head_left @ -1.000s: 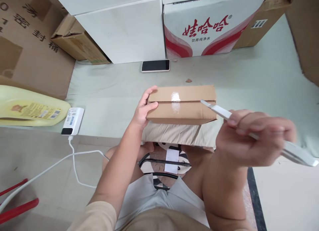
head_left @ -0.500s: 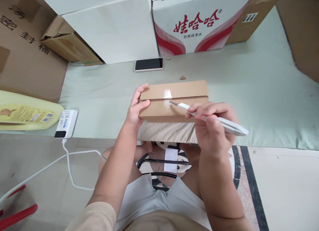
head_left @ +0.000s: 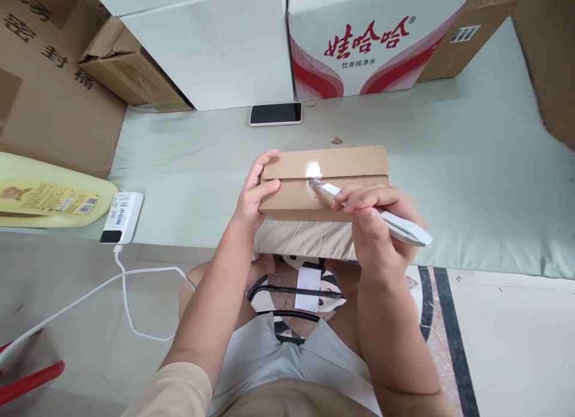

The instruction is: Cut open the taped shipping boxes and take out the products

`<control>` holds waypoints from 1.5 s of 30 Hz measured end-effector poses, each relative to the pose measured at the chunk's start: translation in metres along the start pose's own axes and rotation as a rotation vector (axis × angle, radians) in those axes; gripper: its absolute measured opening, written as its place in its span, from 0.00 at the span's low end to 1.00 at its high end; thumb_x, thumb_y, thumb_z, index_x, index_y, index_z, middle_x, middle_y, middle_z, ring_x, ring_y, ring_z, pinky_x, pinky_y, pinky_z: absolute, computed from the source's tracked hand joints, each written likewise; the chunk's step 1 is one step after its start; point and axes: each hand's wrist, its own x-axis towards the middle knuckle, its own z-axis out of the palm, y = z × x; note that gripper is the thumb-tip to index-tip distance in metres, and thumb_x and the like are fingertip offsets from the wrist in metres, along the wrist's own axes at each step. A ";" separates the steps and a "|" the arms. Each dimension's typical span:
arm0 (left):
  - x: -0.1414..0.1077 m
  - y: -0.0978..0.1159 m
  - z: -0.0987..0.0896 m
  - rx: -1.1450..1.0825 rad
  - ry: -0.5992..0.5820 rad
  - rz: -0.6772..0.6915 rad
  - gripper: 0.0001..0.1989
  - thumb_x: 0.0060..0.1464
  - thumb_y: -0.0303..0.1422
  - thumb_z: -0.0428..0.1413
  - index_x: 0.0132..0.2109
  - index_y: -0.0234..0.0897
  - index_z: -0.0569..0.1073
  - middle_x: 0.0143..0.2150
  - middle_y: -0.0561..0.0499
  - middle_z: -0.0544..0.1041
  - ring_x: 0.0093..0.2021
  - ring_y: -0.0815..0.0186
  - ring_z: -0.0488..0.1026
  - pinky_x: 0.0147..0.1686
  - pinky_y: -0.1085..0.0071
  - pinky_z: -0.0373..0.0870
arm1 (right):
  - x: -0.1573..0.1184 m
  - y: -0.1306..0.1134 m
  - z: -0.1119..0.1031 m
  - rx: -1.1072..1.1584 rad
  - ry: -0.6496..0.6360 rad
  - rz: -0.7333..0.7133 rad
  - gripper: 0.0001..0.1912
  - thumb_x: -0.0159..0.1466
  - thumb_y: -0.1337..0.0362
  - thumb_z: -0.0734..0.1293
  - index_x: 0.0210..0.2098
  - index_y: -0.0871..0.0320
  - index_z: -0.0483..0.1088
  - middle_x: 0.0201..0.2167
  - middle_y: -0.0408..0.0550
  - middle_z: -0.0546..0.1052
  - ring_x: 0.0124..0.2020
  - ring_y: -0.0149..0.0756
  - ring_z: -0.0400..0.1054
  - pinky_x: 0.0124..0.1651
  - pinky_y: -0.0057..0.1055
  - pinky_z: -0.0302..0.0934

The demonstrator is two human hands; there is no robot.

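Note:
A small brown cardboard box (head_left: 287, 196) is held near the front edge of the cloth-covered surface. My left hand (head_left: 257, 192) grips its left end, with the thumb on the top face. A strip of clear shiny tape (head_left: 313, 170) crosses the seam between the flaps. My right hand (head_left: 381, 225) is closed around a white utility knife (head_left: 402, 227). Its blade (head_left: 315, 182) is out, and the tip meets the tape at the seam. Part of the box's right front is hidden behind my right hand.
A phone (head_left: 275, 114) lies behind the box, near a cardboard scrap (head_left: 336, 141). White cartons (head_left: 215, 51) and a red-printed carton (head_left: 368, 51) line the back. At left are a yellow bottle (head_left: 54, 189) and a white power strip (head_left: 122, 218) with a cable.
The knife's tip has shifted slightly along the tape toward the seam, and its handle has swung a little. The box stays in my left hand. The whole view has moved slightly.

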 end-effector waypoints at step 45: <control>-0.065 0.078 0.020 1.210 -0.025 0.725 0.08 0.59 0.27 0.64 0.40 0.42 0.72 0.36 0.51 0.79 0.35 0.62 0.79 0.33 0.65 0.78 | 0.019 0.053 -0.086 -0.896 0.309 0.573 0.25 0.59 0.49 0.68 0.47 0.62 0.76 0.63 0.68 0.63 0.65 0.54 0.62 0.64 0.56 0.62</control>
